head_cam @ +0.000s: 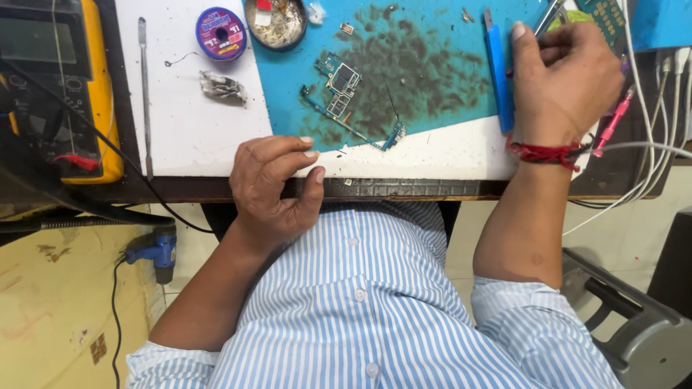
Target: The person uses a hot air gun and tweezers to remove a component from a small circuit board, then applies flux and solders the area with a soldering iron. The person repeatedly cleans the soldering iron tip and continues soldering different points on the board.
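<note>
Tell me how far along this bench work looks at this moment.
Done: a bare circuit board already lies out of its housing on the stained blue mat. In hand: the right hand closes on thin metal tweezers beside a blue pry tool; the left hand rests at the table edge, holding nothing. Left: neither hand touches the board, and the solder spool and yellow multimeter sit unused.

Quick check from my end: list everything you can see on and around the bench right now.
circuit board: 1, green, on blue mat
blue mat: 1, stained dark, bench top
solder spool: 1, purple, on white board
metal spudger: 1, silver, white board's left edge
multimeter: 1, yellow, far left
round tin: 1, top centre
blue pry tool: 1, beside right hand
left hand: bench edge, empty
right hand: red wrist thread, grips thin metal tool, jaws unclear
</note>
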